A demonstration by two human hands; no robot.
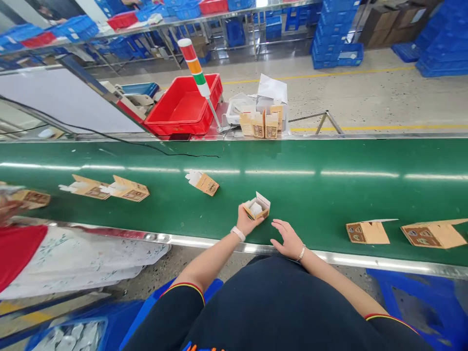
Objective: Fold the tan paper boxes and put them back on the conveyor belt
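Note:
My left hand (247,220) grips a small tan carton (263,213) by its left and near side. The carton's top flap stands up, and something white shows inside it. To the right, apart from the carton, my right hand (288,240) is open with fingers spread over the near edge of the green conveyor belt (307,195). Farther left on the belt lies another tan carton (207,184) with white flaps raised at one end.
More open cartons (132,189) lie left, others (368,232) right. A co-worker's blurred hand (9,207) touches one at far left. Beyond the belt stand a red bin (175,124), a signal light pole (199,78) and upright cartons (258,124). A metal rail (329,257) edges my side.

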